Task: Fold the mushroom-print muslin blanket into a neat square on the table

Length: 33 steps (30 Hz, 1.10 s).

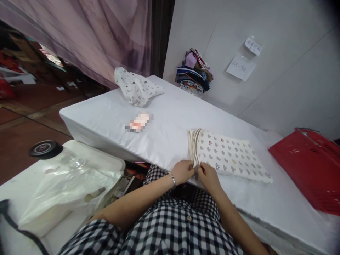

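A folded stack of cream cloth printed with small grey and red mushroom-like shapes lies on the white-covered table in front of me. Its layered folds face left. My left hand, with a bracelet at the wrist, pinches the near left corner of the layers. Right beside it, my right hand is closed on the same corner, thumb and fingers pressed together. The fingertips of both hands nearly meet there. Farther back on the table sits a crumpled piece of similar printed cloth.
A blurred-out flat object lies left of the stack. The red basket stands at the right. Folded clothes are piled by the wall. On a lower white surface at left are a clear plastic bag and a black-lidded jar.
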Each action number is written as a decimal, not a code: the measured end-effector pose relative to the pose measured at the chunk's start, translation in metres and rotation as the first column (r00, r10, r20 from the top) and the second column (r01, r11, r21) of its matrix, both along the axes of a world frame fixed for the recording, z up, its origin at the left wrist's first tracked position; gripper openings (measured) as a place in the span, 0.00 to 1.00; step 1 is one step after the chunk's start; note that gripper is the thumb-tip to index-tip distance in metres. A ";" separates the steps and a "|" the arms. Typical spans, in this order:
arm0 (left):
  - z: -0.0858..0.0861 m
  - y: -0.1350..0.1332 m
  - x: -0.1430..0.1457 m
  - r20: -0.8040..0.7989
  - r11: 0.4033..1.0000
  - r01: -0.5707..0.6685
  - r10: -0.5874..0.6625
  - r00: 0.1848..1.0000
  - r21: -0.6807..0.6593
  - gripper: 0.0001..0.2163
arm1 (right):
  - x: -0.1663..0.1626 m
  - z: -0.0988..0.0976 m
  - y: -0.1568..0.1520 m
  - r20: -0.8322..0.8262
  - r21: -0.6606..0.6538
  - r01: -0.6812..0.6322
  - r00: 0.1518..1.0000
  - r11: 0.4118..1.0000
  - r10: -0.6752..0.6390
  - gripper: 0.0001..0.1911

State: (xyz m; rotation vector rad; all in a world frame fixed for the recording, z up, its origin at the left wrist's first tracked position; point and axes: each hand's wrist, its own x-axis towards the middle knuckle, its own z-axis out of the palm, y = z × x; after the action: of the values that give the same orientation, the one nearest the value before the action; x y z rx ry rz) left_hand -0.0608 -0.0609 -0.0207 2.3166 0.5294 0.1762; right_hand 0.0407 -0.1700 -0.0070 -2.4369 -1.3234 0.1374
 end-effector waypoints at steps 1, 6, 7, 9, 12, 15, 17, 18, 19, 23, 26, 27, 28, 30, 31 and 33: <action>-0.001 -0.001 -0.001 0.028 1.000 -0.008 0.009 1.000 -0.015 0.05 | 0.000 0.000 0.000 0.007 -0.001 0.001 1.000 1.000 -0.001 0.14; -0.002 -0.005 -0.006 0.052 0.999 -0.016 0.018 0.998 -0.042 0.04 | -0.003 0.001 0.003 -0.002 -0.004 -0.018 1.000 1.000 0.018 0.13; -0.002 -0.006 -0.006 0.040 0.999 -0.017 0.018 0.999 -0.040 0.04 | -0.003 0.001 0.003 -0.010 0.005 -0.024 1.000 1.000 0.024 0.13; -0.001 -0.007 -0.005 0.024 0.999 -0.028 0.029 0.999 -0.026 0.05 | -0.005 0.001 0.002 -0.032 0.021 -0.027 0.999 0.999 0.027 0.14; -0.002 -0.009 -0.003 0.005 0.997 -0.081 0.081 0.997 0.010 0.06 | -0.007 0.004 0.000 -0.086 0.032 -0.039 0.995 0.999 0.042 0.15; -0.003 -0.011 0.001 -0.026 0.991 -0.125 0.126 0.992 0.046 0.07 | -0.004 0.008 -0.005 -0.135 0.082 -0.106 0.984 0.991 0.116 0.15; -0.003 -0.011 0.002 -0.043 0.991 -0.121 0.123 0.991 0.057 0.09 | 0.003 0.008 -0.009 -0.120 0.163 -0.096 0.986 0.982 0.117 0.15; -0.002 -0.011 0.003 -0.050 0.991 -0.121 0.124 0.991 0.062 0.10 | 0.009 0.007 -0.011 -0.090 0.208 -0.079 0.991 0.975 0.100 0.15; -0.002 -0.011 0.003 -0.057 0.990 -0.125 0.128 0.990 0.066 0.11 | 0.015 0.005 -0.012 -0.048 0.242 -0.071 0.995 0.968 0.085 0.16; -0.001 -0.012 0.003 -0.072 0.989 -0.125 0.131 0.989 0.084 0.12 | 0.045 -0.009 -0.014 0.048 0.159 -0.161 0.987 0.974 0.155 0.20; -0.001 -0.012 0.003 -0.085 0.991 -0.103 0.111 0.990 0.089 0.12 | 0.066 -0.011 -0.006 -0.008 0.139 -0.164 0.986 0.977 0.166 0.20; -0.001 -0.012 0.003 -0.090 0.991 -0.103 0.111 0.990 0.089 0.12 | 0.072 -0.009 -0.001 -0.019 0.170 -0.138 0.989 0.976 0.143 0.19; -0.001 -0.012 0.003 -0.094 0.990 -0.106 0.114 0.989 0.088 0.13 | 0.078 -0.006 0.006 -0.034 0.203 -0.101 0.993 0.974 0.110 0.18; -0.001 -0.012 0.003 -0.093 0.990 -0.116 0.124 0.988 0.085 0.14 | 0.091 0.001 0.025 -0.109 0.230 -0.010 0.993 0.973 0.036 0.18; -0.002 -0.012 0.003 -0.089 0.989 -0.119 0.126 0.988 0.083 0.15 | 0.097 0.004 0.036 -0.179 0.219 0.038 0.984 0.975 0.002 0.19; -0.002 -0.012 0.003 -0.084 0.989 -0.122 0.128 0.988 0.079 0.16 | 0.108 0.007 0.061 -0.334 0.165 0.126 0.940 0.978 -0.064 0.22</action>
State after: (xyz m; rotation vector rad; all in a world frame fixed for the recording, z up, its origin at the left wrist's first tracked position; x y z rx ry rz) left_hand -0.0575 -0.0730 -0.0223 2.3725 0.7254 0.1549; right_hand 0.1484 -0.1093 0.0001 -2.1995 -1.0220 0.3616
